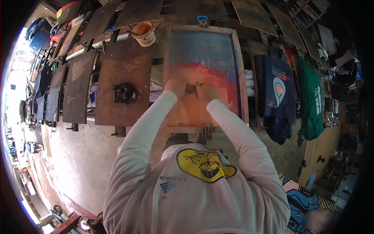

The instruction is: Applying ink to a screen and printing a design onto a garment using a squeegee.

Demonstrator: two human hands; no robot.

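Note:
A wooden-framed printing screen [240, 78] lies in front of me, its mesh greyish blue at the far end and smeared with red and orange ink nearer me. Over the middle of the mesh, my left hand [177, 87] and my right hand [206, 91] are closed side by side. Between them shows a small dark part of what looks like a squeegee [190, 89]; my fingers and motion blur hide most of it. A blue-topped clamp [202, 20] sits at the frame's far edge, and a metal hinge clamp [207, 132] at its near edge.
Left of the screen, a dark board [107, 70] bears a crumpled black lump [125, 93]. An ink-stained bucket [143, 34] stands beyond it. To the right, a printed navy shirt [277, 85] and a green shirt [310, 99] drape over boards. More boards line the far side.

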